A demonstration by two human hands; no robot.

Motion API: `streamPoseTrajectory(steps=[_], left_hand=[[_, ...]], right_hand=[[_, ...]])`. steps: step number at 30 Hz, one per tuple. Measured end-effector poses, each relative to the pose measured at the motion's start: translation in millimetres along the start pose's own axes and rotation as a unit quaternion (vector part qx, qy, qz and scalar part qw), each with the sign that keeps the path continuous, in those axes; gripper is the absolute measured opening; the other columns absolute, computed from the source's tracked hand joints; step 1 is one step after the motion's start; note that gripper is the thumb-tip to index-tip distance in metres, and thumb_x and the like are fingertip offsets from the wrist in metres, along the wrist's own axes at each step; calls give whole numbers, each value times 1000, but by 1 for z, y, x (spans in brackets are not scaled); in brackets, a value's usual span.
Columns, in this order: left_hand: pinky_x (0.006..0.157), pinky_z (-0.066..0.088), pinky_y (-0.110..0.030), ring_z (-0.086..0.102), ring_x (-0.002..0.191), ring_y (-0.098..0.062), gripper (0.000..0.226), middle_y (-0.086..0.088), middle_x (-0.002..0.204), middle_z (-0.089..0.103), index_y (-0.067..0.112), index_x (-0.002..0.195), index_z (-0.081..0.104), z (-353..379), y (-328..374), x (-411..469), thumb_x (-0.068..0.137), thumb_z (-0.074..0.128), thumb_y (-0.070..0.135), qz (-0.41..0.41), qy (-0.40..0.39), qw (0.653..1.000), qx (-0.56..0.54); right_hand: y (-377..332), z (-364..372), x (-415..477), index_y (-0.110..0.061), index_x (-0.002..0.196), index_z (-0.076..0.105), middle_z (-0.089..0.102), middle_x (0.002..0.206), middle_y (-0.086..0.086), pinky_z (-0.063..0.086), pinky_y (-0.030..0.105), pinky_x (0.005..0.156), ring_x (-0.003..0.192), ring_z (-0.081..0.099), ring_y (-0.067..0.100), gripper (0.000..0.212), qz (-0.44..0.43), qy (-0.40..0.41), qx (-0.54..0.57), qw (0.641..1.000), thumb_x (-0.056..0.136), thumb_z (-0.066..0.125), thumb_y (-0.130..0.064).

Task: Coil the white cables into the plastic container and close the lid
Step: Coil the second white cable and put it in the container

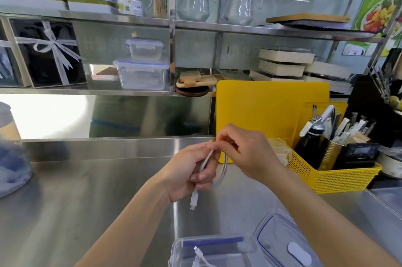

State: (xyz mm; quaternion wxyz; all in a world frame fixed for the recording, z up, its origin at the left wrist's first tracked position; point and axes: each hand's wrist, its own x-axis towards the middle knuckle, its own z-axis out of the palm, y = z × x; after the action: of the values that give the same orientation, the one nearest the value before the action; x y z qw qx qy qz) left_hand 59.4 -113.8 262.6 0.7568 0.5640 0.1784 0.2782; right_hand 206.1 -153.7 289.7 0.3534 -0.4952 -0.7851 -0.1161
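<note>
a white cable [206,161] is held above the steel surface [87,190] by both hands. the left hand [187,174] is curled around its gathered strands, with a plug [194,199] hanging below the fist. the right hand [245,153] is pinched on the top of the cable's loop, fingertips pressed together. nearer the bottom edge, the open plastic container [217,249] is seen with another white cable [201,258] inside it. the lid [285,242] lies just beside the container on the right.

The container [208,251] sits on the counter [87,201], its lid [282,242] just right, basket [332,177] behind.
</note>
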Motion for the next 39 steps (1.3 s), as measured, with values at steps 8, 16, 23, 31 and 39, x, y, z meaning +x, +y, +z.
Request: streamPoseTrajectory(steps=[8,16,23,31,39], left_hand=[[53,53,-28,30,27,-2,29,11,32,36,12,73,53,-13,5,-19,93,41,29,3,-96,990,-103],[31,28,-12,16,34,-6,27,7,42,24,11,87,66,-20,6,-23,85,56,36,36,-93,982,-161],[35,32,-13,15,37,-6,37,6,42,24,10,101,65,-20,18,-14,89,39,34,141,77,955,-248],[63,48,-28,39,45,-8,32,7,48,40,4,114,53,-14,-12,-3,100,33,23,73,206,974,52],[35,26,-17,33,36,-7,36,-2,56,42,14,72,50,3,-23,-7,99,35,33,27,110,964,239]], right_hand=[[30,-28,4,-32,69,55,58,61,-17,36,15,49,54,45,7,25,69,-13,190,979,74,72,-14],[65,-4,-13,-22,74,61,55,67,-4,35,26,56,59,48,5,15,182,31,107,977,87,58,-17],[28,36,-46,-28,142,16,61,108,10,34,29,54,75,52,21,48,68,-292,-158,941,98,32,-19],[-39,17,-28,-7,111,48,63,101,15,41,33,55,76,58,30,19,-114,-336,-143,924,92,48,-9],[-5,5,-27,-18,68,59,62,59,-3,23,25,38,48,52,16,32,-47,-101,-103,989,80,45,-44]])
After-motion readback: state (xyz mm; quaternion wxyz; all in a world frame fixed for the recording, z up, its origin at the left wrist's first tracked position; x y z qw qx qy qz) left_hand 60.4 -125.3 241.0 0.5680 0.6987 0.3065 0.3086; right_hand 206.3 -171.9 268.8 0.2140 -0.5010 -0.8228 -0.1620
